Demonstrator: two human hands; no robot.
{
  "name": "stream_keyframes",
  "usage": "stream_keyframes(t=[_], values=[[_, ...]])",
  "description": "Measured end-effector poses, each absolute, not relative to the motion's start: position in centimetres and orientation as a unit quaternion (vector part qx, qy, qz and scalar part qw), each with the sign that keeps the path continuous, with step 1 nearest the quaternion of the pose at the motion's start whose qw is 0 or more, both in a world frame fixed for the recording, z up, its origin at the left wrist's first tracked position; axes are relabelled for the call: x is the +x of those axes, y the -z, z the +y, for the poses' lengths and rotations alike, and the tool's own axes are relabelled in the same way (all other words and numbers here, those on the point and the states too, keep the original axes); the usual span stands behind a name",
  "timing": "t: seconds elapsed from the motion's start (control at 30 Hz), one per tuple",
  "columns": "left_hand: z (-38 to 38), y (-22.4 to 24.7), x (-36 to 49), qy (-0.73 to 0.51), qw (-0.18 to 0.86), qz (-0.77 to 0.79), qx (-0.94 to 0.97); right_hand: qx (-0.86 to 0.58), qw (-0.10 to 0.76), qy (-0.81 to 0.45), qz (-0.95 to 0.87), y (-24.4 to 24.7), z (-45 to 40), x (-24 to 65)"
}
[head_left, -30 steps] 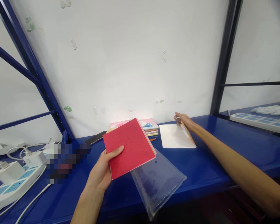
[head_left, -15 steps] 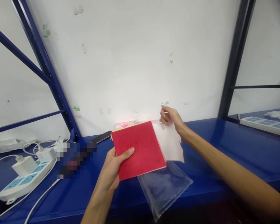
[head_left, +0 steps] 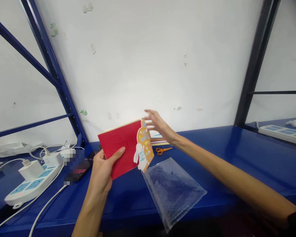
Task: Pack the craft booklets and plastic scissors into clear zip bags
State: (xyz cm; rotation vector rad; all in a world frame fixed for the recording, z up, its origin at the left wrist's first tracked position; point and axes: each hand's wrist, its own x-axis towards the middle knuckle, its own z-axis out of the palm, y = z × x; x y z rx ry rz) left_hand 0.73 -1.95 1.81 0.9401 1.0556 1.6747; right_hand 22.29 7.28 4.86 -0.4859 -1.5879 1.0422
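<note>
Pinching flat red card (head_left: 120,138) w/ L hand (head_left: 104,167), R hand (head_left: 160,125) part-spread by wavy-edged bunny card (head_left: 146,144), hold unclear

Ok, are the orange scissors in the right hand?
No, the orange scissors lie on the blue table, apart from the right hand.
</note>
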Motion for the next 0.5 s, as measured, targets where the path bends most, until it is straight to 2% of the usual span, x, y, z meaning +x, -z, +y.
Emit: stream_keyframes(t=[0.07, 0.13, 0.37, 0.5], values=[[-1.2, -1.6, -0.5, -0.697, 0.416, 0.443, 0.380, -0.181, 0.415, -0.534, -0.714, -3.4, 8.0, 22.2], [-0.3, -1.0, -1.5, -0.693, 0.388, 0.458, 0.400, -0.166, 0.350, -0.565, -0.728, -1.9, 8.5, 21.4], [1.9, 1.3, -2.3, -0.616, 0.188, 0.514, 0.566, -0.197, 0.419, -0.537, -0.705, 1.0, 10.0, 17.8], [2.2, 1.8, -2.1, -0.620, 0.153, 0.549, 0.539, -0.215, 0.409, -0.541, -0.703, 2.5, 10.4, 17.9]])
